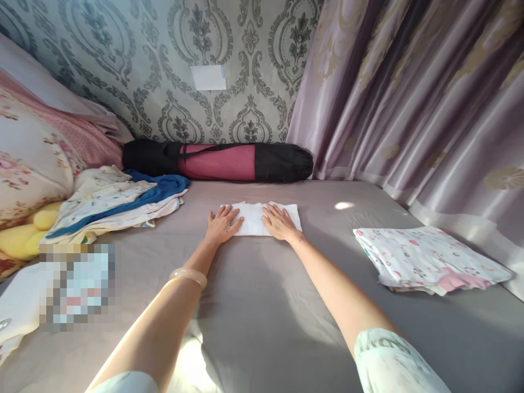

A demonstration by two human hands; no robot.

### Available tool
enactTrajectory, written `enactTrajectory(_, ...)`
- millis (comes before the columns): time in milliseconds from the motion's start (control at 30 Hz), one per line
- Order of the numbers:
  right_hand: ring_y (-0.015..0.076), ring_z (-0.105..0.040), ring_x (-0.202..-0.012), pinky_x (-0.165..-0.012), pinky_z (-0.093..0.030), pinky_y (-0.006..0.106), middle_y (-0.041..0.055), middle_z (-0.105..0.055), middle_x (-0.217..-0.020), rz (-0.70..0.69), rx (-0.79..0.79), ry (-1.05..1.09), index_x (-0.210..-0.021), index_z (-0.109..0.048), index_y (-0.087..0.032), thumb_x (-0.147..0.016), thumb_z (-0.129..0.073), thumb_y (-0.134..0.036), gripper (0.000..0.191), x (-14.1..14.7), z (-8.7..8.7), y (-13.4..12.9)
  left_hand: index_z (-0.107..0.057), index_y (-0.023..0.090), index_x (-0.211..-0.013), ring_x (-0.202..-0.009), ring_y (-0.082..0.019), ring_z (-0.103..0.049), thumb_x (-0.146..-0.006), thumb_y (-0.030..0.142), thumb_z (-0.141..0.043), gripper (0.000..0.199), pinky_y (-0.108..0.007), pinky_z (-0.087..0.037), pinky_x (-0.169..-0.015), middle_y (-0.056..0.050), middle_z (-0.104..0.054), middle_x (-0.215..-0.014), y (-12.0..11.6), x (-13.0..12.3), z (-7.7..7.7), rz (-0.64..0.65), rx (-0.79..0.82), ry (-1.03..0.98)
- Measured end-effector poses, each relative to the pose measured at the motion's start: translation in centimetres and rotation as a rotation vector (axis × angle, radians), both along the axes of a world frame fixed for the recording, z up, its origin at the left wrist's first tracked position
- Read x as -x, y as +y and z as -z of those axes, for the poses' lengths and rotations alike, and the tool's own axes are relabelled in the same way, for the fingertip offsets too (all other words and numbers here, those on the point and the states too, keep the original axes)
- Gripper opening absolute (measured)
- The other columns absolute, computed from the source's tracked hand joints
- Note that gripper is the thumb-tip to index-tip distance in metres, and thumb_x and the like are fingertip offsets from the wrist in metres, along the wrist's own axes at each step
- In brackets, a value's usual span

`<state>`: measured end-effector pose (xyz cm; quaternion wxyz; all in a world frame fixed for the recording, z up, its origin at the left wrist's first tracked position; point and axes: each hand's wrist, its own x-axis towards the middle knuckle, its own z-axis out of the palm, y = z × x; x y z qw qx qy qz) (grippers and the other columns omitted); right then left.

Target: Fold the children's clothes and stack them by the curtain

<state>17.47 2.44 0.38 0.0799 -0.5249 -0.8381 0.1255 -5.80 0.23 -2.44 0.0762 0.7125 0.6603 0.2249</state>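
Note:
A white folded cloth lies flat on the grey sheet in front of me. My left hand rests palm down on its left end, fingers spread. On the right part of the cloth lies my right hand, also flat with its fingers out. Neither hand grips anything. The cloth's middle shows between the two hands, and a short strip of it extends past my right hand. A pale bangle circles my left forearm.
To the right sits a folded flower-print cloth stack near the curtain. A pink and black rolled bag lies against the wall. Piled clothes, a yellow plush item and a floral pillow are at left, near a blurred patch.

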Motion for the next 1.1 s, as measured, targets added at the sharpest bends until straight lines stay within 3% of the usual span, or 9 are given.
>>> enactTrajectory(133,0.0201,-0.012,-0.152,-0.122,-0.009,0.044,0.0092,-0.02,-0.164,0.067,-0.009,0.0,-0.156,-0.026,-0.013,-0.103,-0.014,-0.042,0.061,-1.1,-0.6,0.0,-0.056,0.033,-0.137,-0.146,-0.032,-0.029,-0.093,0.056,-0.041,0.052,-0.063,-0.007,-0.117,-0.008,-0.043,-0.154,0.0,-0.2,-0.2,0.005,0.021,0.016)
enactTrajectory(300,0.0224,-0.013,-0.151,-0.122,-0.007,0.044,0.0124,-0.023,-0.163,0.19,-0.072,-0.082,-0.155,-0.028,-0.01,-0.102,-0.018,-0.041,0.062,-2.8,0.2,0.1,-0.05,0.029,-0.143,-0.148,-0.033,-0.024,-0.094,0.057,-0.036,0.058,-0.064,-0.008,-0.116,-0.01,-0.036,-0.158,0.1,-0.4,-0.4,0.0,0.073,0.043)
enactTrajectory(500,0.0233,-0.013,-0.151,-0.122,-0.009,0.045,0.0116,-0.023,-0.163,0.191,-0.031,-0.085,-0.155,-0.028,-0.009,-0.102,-0.017,-0.042,0.064,-3.0,0.9,0.3,-0.045,0.026,-0.147,-0.149,-0.035,-0.02,-0.094,0.059,-0.033,0.063,-0.066,-0.005,-0.115,-0.012,-0.03,-0.16,0.1,-0.6,-0.7,0.0,0.136,0.087)
enactTrajectory(633,0.0234,-0.014,-0.151,-0.122,-0.011,0.045,0.0113,-0.024,-0.162,0.185,-0.016,-0.09,-0.155,-0.029,-0.011,-0.101,-0.019,-0.043,0.064,-3.2,0.6,0.5,-0.05,0.027,-0.143,-0.147,-0.036,-0.026,-0.092,0.058,-0.037,0.06,-0.066,-0.008,-0.115,-0.014,-0.036,-0.157,0.5,-0.3,-1.1,0.016,0.125,0.12)
enactTrajectory(733,0.0228,-0.022,-0.149,-0.121,-0.011,0.047,0.0088,-0.033,-0.159,0.153,-0.006,-0.079,-0.153,-0.036,-0.017,-0.102,-0.019,-0.042,0.059,-3.6,-0.2,1.1,-0.06,0.03,-0.13,-0.139,-0.037,-0.041,-0.089,0.061,-0.043,0.054,-0.066,-0.005,-0.114,-0.013,-0.052,-0.146,1.4,0.1,-1.8,0.06,0.092,0.157)
enactTrajectory(867,0.0248,-0.046,-0.135,-0.12,-0.014,0.05,0.0053,-0.056,-0.144,0.116,0.009,-0.095,-0.134,-0.061,-0.027,-0.102,-0.024,-0.032,0.049,-4.0,-1.4,2.6,-0.073,0.031,-0.104,-0.12,-0.037,-0.059,-0.086,0.059,-0.047,0.042,-0.068,-0.003,-0.113,-0.011,-0.072,-0.116,3.6,0.6,-2.9,0.084,0.069,0.211)
enactTrajectory(967,0.0248,-0.053,-0.129,-0.116,-0.026,0.043,0.0048,-0.063,-0.135,0.127,0.002,-0.132,-0.123,-0.069,-0.029,-0.099,-0.038,-0.025,0.04,-4.1,-2.0,3.8,-0.075,0.031,-0.094,-0.113,-0.037,-0.063,-0.084,0.053,-0.053,0.033,-0.069,-0.007,-0.112,-0.01,-0.076,-0.103,5.6,1.1,-3.3,0.093,0.078,0.31)
enactTrajectory(1100,0.0216,-0.057,-0.124,-0.105,-0.041,0.031,0.0034,-0.065,-0.132,0.144,0.049,-0.089,-0.124,-0.068,-0.029,-0.094,-0.051,-0.021,0.036,-4.4,-2.6,5.3,-0.075,0.032,-0.088,-0.104,-0.034,-0.068,-0.082,0.044,-0.059,0.021,-0.071,-0.014,-0.109,-0.004,-0.078,-0.09,8.1,1.7,-3.4,0.086,0.141,0.408)
